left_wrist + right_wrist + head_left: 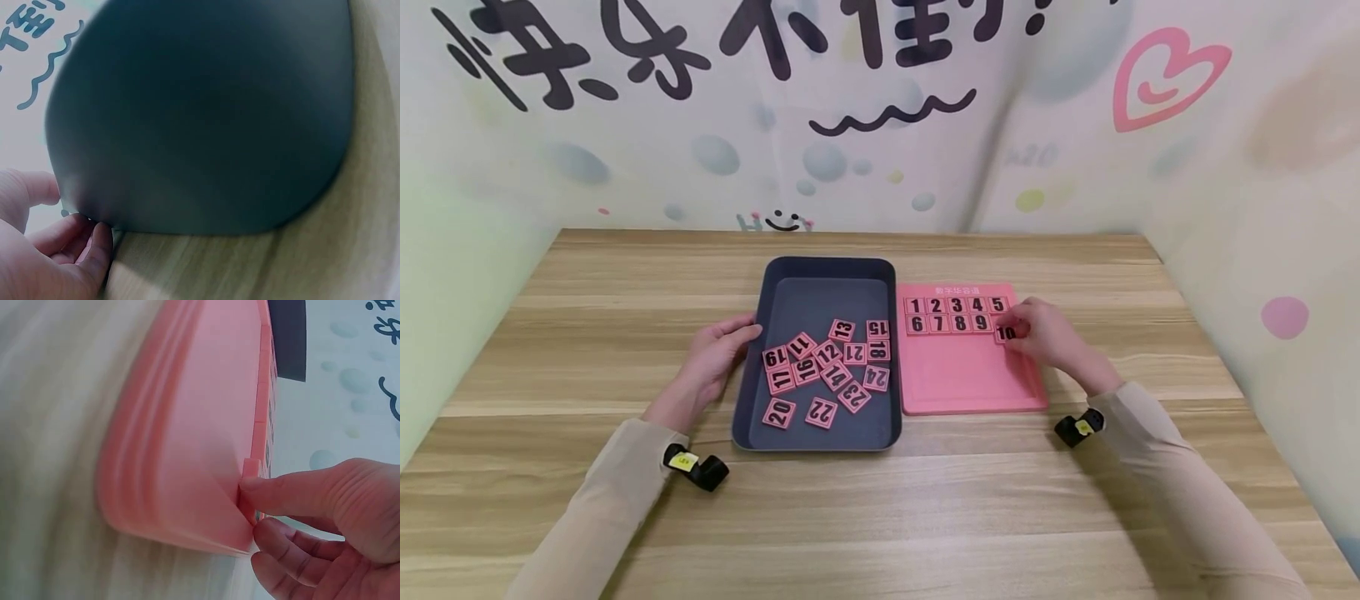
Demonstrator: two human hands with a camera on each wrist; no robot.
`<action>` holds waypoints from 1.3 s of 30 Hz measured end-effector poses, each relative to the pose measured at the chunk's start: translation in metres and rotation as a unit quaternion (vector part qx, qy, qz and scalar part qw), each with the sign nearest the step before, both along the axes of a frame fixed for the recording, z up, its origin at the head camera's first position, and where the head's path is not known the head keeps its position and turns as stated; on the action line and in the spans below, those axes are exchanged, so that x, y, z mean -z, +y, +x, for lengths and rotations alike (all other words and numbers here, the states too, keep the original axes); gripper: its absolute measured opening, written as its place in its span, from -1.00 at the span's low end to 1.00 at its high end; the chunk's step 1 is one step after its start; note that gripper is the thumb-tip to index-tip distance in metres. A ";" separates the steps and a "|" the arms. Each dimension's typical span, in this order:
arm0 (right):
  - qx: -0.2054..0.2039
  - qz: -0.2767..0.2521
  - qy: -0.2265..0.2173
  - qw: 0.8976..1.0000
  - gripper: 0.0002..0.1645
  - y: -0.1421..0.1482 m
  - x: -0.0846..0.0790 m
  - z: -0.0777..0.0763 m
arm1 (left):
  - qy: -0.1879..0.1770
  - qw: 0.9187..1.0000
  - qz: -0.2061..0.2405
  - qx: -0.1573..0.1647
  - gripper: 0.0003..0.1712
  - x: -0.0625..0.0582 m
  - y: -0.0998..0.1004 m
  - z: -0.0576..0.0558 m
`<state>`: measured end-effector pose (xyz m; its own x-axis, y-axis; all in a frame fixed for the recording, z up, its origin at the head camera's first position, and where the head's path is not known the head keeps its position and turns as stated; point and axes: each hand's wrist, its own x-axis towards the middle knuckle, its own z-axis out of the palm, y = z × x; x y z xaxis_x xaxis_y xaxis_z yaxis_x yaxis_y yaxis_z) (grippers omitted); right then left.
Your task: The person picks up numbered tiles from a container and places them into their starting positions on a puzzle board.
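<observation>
My right hand [1043,333] pinches the pink number tile 10 [1004,334] at the right end of the second row on the pink puzzle board [973,375]. Thumb and fingers hold the tile's edges in the right wrist view, where it stands slightly proud of its neighbours. Tiles 1 to 5 fill the top row, with 6 to 9 lined up below. On the left, my left hand [718,354] grips the side of a dark grey tray [827,296], thumb at the rim and fingers against the outer wall. Loose number tiles [827,353], 11 to 24, lie inside the tray at various angles.
The tray's right side stands against the board's left edge on a wood-grain table [880,525]. Behind the table rises a printed wall [880,167] with black lettering. Each wrist wears a black strap camera, the left camera [706,472] and the right camera [1078,427].
</observation>
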<state>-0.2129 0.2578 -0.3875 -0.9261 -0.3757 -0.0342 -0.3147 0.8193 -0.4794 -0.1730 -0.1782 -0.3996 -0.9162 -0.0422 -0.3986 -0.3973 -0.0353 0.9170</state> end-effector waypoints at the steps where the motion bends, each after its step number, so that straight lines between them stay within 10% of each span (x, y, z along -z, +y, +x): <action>1: 0.001 -0.003 -0.001 1.000 -0.67 0.000 0.000 -0.002 | 0.000 1.000 0.000 0.000 -0.41 0.000 0.000 0.000; 22: 0.043 -0.010 -0.010 0.999 -0.73 -0.004 -0.011 -0.014 | 0.014 1.000 0.002 -0.008 -0.41 0.002 -0.001 0.001; 39: -0.095 -0.089 0.004 0.991 -0.70 -0.139 -0.047 0.000 | 0.011 1.000 0.001 -0.010 -0.42 0.001 0.000 0.002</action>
